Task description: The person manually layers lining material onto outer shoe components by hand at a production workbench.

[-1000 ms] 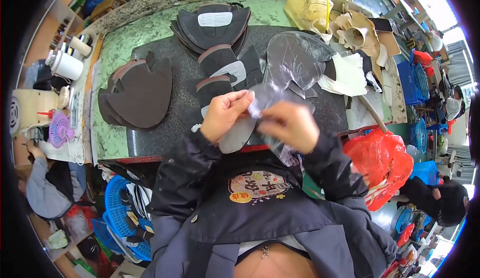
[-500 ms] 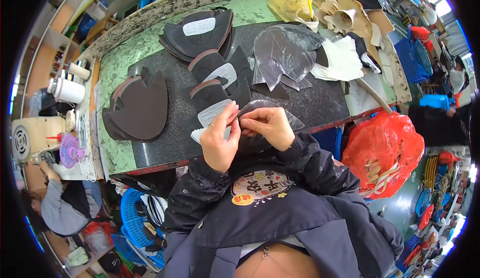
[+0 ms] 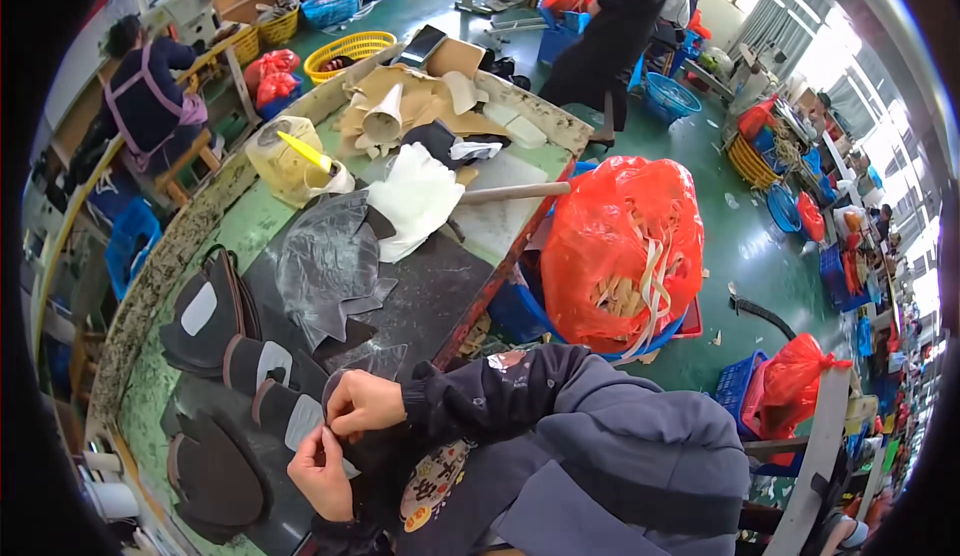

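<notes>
While both hands pinch the thin clear film piece (image 3: pixel 372 364) at the near edge of the dark work mat (image 3: pixel 440 286), the left hand (image 3: pixel 322 472) and right hand (image 3: pixel 366 403) sit closer together than a second ago, fingers closed on its lower edge. Left of them lie dark shoe-upper pieces (image 3: pixel 215 321); farther off, more clear film pieces (image 3: pixel 325 266). To the right, a red bag (image 3: pixel 622 251) holds pale strips, and far baskets (image 3: pixel 350 48) look empty.

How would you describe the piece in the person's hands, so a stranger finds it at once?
Start from the dark mat on the green workbench. At its near edge, the left hand and right hand pinch a dark cut piece with a pale patch. Unlike its stacked neighbours, fingers grip it.
</notes>
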Demonstrator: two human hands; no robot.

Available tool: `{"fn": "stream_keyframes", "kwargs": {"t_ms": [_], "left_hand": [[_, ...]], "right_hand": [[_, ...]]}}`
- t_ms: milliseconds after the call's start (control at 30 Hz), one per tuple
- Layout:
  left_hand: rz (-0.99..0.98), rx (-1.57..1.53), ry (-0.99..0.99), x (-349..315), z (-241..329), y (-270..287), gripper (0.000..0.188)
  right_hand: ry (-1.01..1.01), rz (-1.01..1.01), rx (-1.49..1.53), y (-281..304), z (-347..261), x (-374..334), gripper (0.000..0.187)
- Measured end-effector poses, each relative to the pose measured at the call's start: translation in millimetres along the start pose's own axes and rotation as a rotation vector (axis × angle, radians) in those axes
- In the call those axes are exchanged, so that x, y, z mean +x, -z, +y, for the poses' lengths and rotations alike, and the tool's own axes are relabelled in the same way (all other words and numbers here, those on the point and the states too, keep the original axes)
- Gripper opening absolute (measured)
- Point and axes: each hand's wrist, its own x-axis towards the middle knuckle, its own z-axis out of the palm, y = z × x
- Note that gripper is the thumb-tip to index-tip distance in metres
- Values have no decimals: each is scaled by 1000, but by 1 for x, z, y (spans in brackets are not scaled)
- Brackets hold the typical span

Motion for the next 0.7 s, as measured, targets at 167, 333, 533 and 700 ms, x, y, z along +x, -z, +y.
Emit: {"fn": "stream_keyframes", "kwargs": {"t_ms": [167, 333, 533, 700], "left_hand": [[-142, 80, -54, 3, -6, 14, 24], [-73, -89, 28, 6, -13, 7, 24], [307, -46, -33, 17, -35, -9, 16], [478, 245, -356, 54, -24, 32, 12]], "right_hand": [[75, 23, -145, 0, 0, 3, 15], [36, 13, -54, 2, 1, 0, 15], [576, 28, -439, -31, -3, -15, 13], [179, -107, -146, 29, 2, -97, 9]]}}
